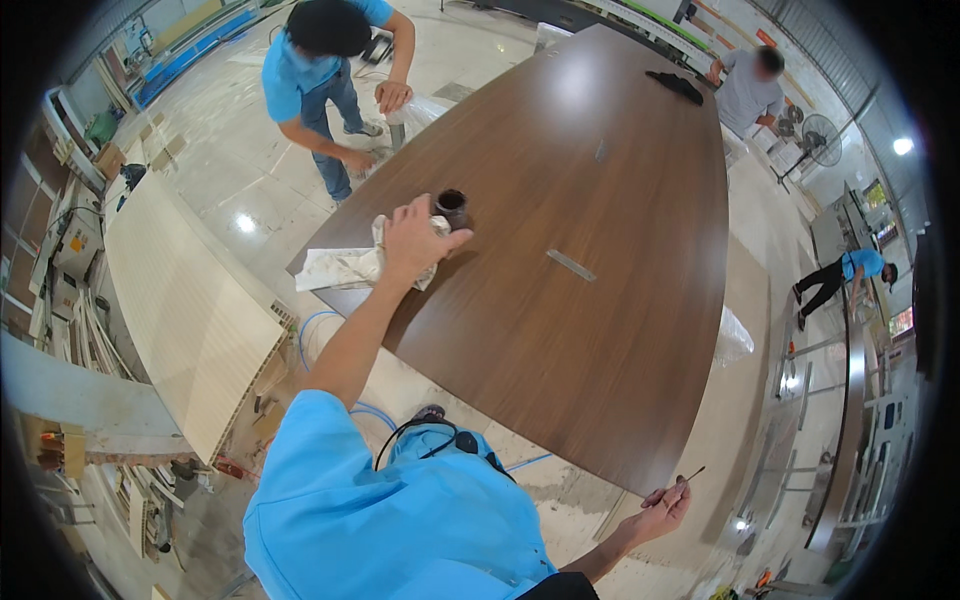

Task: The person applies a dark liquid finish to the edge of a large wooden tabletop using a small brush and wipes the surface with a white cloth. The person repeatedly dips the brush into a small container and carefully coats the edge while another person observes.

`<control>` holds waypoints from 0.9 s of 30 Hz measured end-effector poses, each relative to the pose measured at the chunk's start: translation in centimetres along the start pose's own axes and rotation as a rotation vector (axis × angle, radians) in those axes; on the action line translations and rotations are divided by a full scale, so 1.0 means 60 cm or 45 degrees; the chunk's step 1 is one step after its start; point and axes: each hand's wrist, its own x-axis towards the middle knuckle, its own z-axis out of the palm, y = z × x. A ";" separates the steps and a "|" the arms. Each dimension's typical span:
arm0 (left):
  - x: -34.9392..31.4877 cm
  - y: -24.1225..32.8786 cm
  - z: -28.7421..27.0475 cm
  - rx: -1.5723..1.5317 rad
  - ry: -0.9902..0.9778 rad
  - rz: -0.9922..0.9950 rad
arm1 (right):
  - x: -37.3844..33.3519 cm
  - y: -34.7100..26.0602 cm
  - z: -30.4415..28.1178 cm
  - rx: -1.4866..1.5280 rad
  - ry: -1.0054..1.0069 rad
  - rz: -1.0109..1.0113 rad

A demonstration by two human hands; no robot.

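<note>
A large dark brown wood-grain panel (pixel 560 330) lies flat in front of me. Near its left edge my left hand (pixel 412 242) rests on a crumpled white rag (pixel 340 268), fingers bent over the cloth and thumb sticking out. Just beyond the fingers stands a small open jar (pixel 452 208) with dark contents, upright on the panel. My right hand (pixel 658 515) is off the panel's near right corner, closed in a pinch on a thin stick with a dark tip (pixel 697 474); whether the tip has bristles is too small to tell.
A co-worker in blue (pixel 300 80) bends at the panel's far left. Another person in grey (pixel 748 92) stands by its far right, near a fan (pixel 822 140). A black cloth-like item (pixel 676 86) lies on the panel. Pale boards (pixel 190 310) stand left; a blue hose (pixel 375 412) runs below.
</note>
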 end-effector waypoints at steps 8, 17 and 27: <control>0.038 0.007 0.038 -0.128 -0.127 -0.001 | -0.041 -0.001 0.062 -0.059 -0.139 -0.075; 0.090 0.014 0.056 -0.161 -0.282 -0.005 | -0.078 -0.005 0.118 -0.042 -0.349 -0.116; 0.107 0.047 0.086 -0.103 -0.140 0.094 | -0.129 -0.021 0.148 -0.264 -0.550 -0.110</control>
